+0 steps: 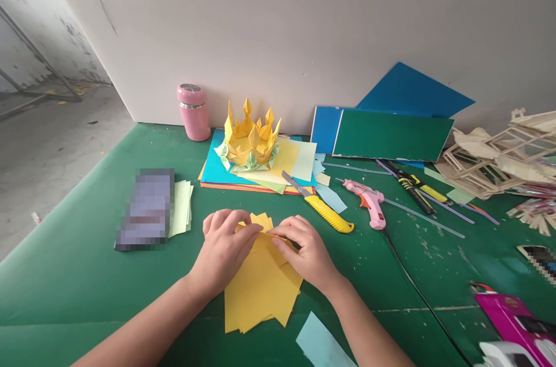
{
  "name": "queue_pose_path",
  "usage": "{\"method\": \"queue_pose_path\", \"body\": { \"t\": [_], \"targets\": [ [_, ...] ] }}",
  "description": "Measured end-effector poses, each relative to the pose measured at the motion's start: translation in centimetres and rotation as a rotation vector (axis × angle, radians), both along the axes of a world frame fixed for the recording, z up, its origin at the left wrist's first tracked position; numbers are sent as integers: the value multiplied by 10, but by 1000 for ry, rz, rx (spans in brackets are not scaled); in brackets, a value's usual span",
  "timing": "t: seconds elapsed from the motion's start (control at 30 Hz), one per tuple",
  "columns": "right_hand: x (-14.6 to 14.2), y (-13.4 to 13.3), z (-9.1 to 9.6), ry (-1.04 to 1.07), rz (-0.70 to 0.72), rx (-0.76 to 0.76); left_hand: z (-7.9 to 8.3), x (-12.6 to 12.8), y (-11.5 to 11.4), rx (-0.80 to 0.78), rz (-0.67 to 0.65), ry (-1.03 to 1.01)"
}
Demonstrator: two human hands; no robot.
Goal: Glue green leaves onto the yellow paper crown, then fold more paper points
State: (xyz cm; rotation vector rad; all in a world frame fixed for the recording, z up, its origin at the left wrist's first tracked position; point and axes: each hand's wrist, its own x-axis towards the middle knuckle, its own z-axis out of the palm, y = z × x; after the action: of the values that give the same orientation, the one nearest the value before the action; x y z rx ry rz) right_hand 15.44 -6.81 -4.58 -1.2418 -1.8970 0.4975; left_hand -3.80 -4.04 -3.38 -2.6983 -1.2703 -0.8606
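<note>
Your left hand (226, 251) is half closed. The fingers curl down over the left part of a yellow sheet (262, 221), with the thumb set against its raised fold. Your right hand (306, 251) is closed further and pinches the right end of that fold between thumb and forefinger. Both hands have hold of the one sheet, and neither holds anything else.

The sheet lies on top of a loose stack of yellow paper (260, 292), at the middle of the green surface (87, 274) toward its near edge.

Judgement: a crease is being formed and is not yet pressed flat. The next move calls for the two layers to be kept edge to edge, with pressure run along the fold line while the stack beneath stays put.

- **Right of your right hand:** a yellow utility knife (324, 210) lies near it with the blade extended. A pink glue gun (369, 205) lies just beyond, and its cord trails to the near edge.
- **Toward the far edge:** a folded yellow crown (251, 135) sits on coloured sheets (215, 170), with a pink flask (193, 112) to its left.
- **Left of your left hand:** pale green slips (181, 215).
- **Near edge:** a pale blue slip (319, 344).
- **Far right corner:** stick-built models (490, 158).
</note>
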Motion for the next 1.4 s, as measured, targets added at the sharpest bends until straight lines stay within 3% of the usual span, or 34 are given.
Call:
{"method": "queue_pose_path", "body": {
  "t": [0.27, 0.4, 0.47, 0.6, 0.7, 0.83, 0.93, 1.13, 1.4],
  "targets": [
    [-2, -2, 6, 113, -15, 29, 5, -1, 1, 49, -36, -128],
    [9, -1, 5, 338, -114, 0, 11, -5, 2, 112, 40, -326],
    [13, -1, 4, 441, -96, -33, 11, -7, 2, 93, 65, -464],
    [10, -3, 3, 384, -15, -33, 11, -7, 0, 5, -59, -609],
    [4, -4, 7, 269, -8, -4, 11, -5, 0, -1, -152, -506],
    [3, -5, 11, 137, 20, 147, 9, -9, 7, 34, -205, -375],
    [6, -2, 8, -2, 37, 238, 3, -13, 15, -51, -275, -267],
    [12, 2, -1, -190, 150, 178, -6, -18, 25, -231, -258, -88],
    [18, -1, 3, -216, 223, 81, 12, -17, 14, -261, -241, 78]
  ]
}}
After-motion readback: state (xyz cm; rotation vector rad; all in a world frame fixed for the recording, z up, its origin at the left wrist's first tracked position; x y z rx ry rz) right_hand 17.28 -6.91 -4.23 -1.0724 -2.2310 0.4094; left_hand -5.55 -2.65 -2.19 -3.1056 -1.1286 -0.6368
